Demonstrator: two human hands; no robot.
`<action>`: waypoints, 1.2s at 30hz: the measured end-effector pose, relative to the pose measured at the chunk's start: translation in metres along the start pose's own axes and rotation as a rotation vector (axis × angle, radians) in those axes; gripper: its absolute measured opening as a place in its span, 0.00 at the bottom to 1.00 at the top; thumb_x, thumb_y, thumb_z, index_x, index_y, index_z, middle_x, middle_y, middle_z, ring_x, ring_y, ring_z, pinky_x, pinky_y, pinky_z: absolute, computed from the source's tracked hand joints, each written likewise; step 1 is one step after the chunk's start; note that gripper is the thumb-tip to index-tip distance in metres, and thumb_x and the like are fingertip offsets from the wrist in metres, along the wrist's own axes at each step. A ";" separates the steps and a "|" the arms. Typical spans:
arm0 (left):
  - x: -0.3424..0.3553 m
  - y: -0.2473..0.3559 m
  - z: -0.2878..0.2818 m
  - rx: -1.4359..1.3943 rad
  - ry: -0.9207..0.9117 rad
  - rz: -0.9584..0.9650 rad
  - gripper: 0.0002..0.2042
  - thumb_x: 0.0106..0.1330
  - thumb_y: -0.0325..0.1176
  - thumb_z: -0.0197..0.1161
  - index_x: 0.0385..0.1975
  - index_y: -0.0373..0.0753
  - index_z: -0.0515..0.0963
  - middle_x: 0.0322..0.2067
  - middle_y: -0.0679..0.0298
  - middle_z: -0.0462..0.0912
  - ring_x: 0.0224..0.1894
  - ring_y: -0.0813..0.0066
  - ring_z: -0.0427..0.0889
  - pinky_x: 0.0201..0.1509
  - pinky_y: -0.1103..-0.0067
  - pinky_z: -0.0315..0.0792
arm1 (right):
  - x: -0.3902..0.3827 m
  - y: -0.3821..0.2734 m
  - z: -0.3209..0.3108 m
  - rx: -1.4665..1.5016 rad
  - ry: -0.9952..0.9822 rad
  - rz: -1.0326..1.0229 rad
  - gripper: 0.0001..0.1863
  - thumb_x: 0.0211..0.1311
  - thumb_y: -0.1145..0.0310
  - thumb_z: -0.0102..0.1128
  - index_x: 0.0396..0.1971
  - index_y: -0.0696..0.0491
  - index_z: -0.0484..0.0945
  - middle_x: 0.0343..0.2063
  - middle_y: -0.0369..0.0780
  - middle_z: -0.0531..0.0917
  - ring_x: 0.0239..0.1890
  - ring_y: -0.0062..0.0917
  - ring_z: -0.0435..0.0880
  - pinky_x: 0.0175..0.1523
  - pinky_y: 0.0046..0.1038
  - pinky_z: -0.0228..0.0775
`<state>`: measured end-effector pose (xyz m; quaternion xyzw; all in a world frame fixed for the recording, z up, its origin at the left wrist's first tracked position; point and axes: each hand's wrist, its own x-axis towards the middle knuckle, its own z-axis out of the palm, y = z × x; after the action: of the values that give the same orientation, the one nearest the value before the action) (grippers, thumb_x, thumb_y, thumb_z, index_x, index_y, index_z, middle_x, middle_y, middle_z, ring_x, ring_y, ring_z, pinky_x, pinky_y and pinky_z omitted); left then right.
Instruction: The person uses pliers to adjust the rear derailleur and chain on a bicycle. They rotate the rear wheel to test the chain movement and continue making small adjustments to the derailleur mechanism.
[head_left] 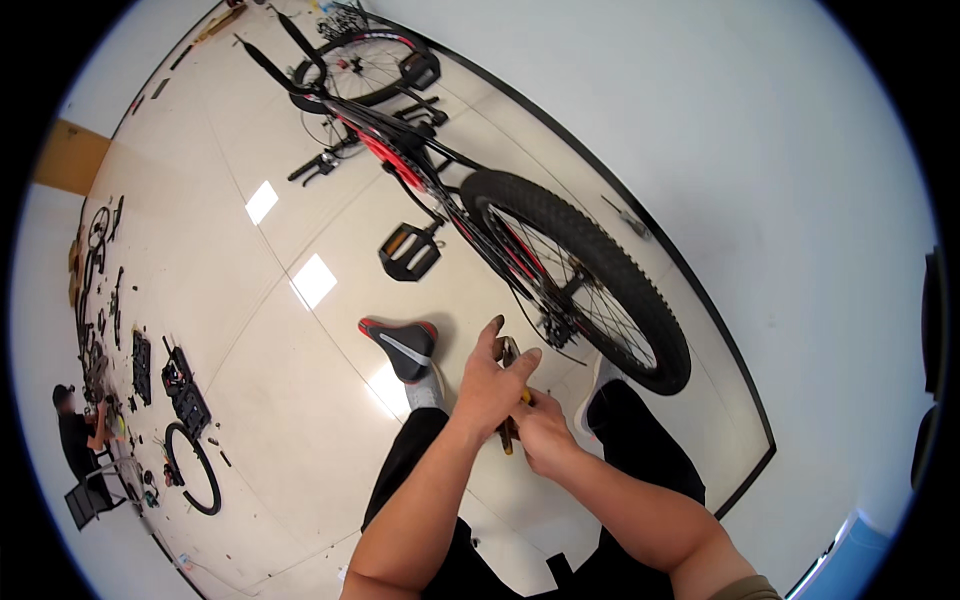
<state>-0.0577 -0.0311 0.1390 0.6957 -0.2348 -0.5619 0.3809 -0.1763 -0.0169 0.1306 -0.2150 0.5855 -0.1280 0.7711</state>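
Low in the middle, my left hand [494, 385] grips the metal head of a hand tool [510, 350] with yellow handles, apparently pliers. My right hand [545, 432] is closed on its handle just below, partly behind my left hand. Beyond my hands a black and red bicycle [400, 160] lies along the wall, its rear tyre [635, 290] and gear mechanism [555, 325] closest to me. A black pedal [408, 252] juts out to the left. A black and red saddle [393, 340] lies on the floor by my left shoe [425, 396].
A co-worker [75, 445] in dark clothing is at the far left by a folding chair [90, 500], among scattered bicycle parts. Black trays [185, 390] and a loose tyre [207, 480] lie on the left floor. A small metal tool [632, 222] is near the right wall [780, 150].
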 end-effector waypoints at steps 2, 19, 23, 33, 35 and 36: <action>-0.004 0.003 -0.010 -0.027 0.086 0.039 0.40 0.69 0.39 0.69 0.76 0.29 0.57 0.66 0.34 0.73 0.69 0.45 0.73 0.71 0.64 0.69 | 0.002 0.001 0.002 -0.058 -0.001 0.053 0.12 0.77 0.66 0.55 0.49 0.58 0.79 0.38 0.39 0.85 0.37 0.23 0.84 0.45 0.30 0.75; 0.002 0.025 -0.039 -0.561 0.160 -0.060 0.34 0.71 0.39 0.66 0.73 0.32 0.65 0.57 0.58 0.79 0.59 0.66 0.78 0.65 0.65 0.70 | 0.014 0.011 -0.012 -0.005 0.039 0.151 0.08 0.80 0.64 0.53 0.46 0.53 0.74 0.39 0.40 0.85 0.40 0.28 0.88 0.35 0.32 0.80; 0.003 0.026 -0.055 -0.757 0.173 -0.081 0.35 0.73 0.39 0.64 0.75 0.29 0.61 0.60 0.55 0.76 0.62 0.63 0.76 0.65 0.65 0.71 | 0.017 0.017 -0.011 -0.144 0.101 0.157 0.08 0.78 0.67 0.50 0.49 0.53 0.73 0.41 0.41 0.85 0.40 0.29 0.88 0.35 0.31 0.79; -0.005 0.029 -0.088 -0.997 0.157 -0.040 0.30 0.73 0.38 0.63 0.71 0.28 0.64 0.56 0.57 0.77 0.56 0.67 0.77 0.61 0.67 0.72 | 0.067 0.044 -0.018 -0.040 0.140 -0.006 0.08 0.76 0.73 0.48 0.51 0.52 0.70 0.46 0.41 0.83 0.45 0.32 0.87 0.41 0.35 0.81; -0.006 0.028 -0.093 -1.035 0.134 -0.027 0.29 0.73 0.37 0.62 0.70 0.29 0.66 0.56 0.57 0.77 0.56 0.67 0.77 0.61 0.67 0.72 | 0.080 0.049 -0.016 0.019 0.158 -0.041 0.07 0.79 0.72 0.48 0.51 0.53 0.70 0.47 0.42 0.82 0.45 0.33 0.86 0.41 0.37 0.82; -0.006 0.029 -0.096 -1.049 0.136 -0.031 0.28 0.73 0.37 0.63 0.69 0.29 0.67 0.56 0.57 0.77 0.56 0.67 0.77 0.61 0.67 0.72 | 0.085 0.050 -0.014 0.053 0.171 -0.056 0.06 0.79 0.72 0.48 0.51 0.53 0.70 0.47 0.43 0.82 0.45 0.33 0.86 0.42 0.38 0.83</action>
<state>0.0360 -0.0179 0.1730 0.4502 0.1134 -0.5629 0.6838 -0.1685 -0.0136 0.0311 -0.1992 0.6395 -0.1829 0.7197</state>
